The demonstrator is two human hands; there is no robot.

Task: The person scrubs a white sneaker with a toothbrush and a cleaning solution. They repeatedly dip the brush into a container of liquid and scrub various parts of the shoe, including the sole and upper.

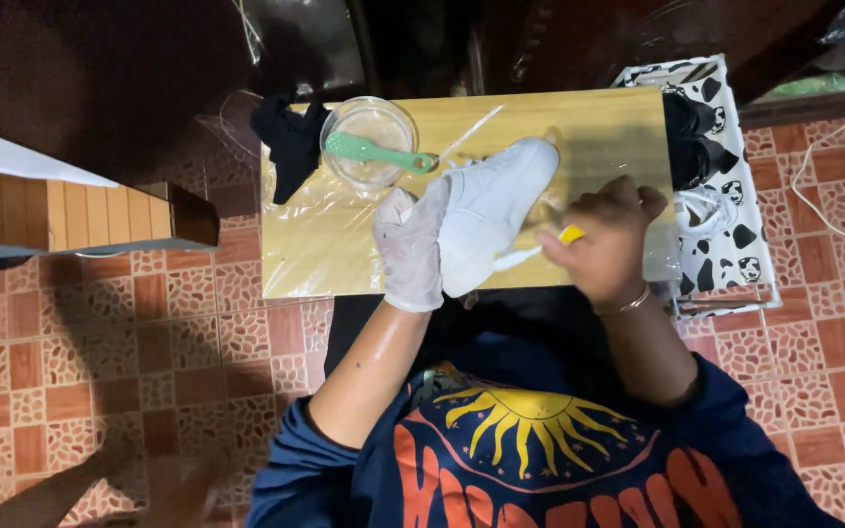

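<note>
Here we brace the white leather sneaker (496, 210) on the plastic-covered wooden board (599, 122), gloved left hand (411, 249) clasped round it, while our bare right hand (606, 240) pinches a yellow-handled small brush (540, 249) against its side.

A black cloth (290, 147) lies beside a glass bowl (369, 137) holding a green brush (376, 152).

The left hand (411, 252), in a thin pale glove, clasps a white leather sneaker (489, 217) lying on the plastic-covered wooden counter (589, 122). The bare right hand (606, 240) pinches a small yellow-and-white brush (540, 247) against the shoe's side. Behind them a clear glass bowl (370, 140) carries a green-handled brush (376, 152) across its rim, with a black cloth (288, 142) just beside it. Terracotta patterned floor tiles (129, 332) surround the counter.
</note>
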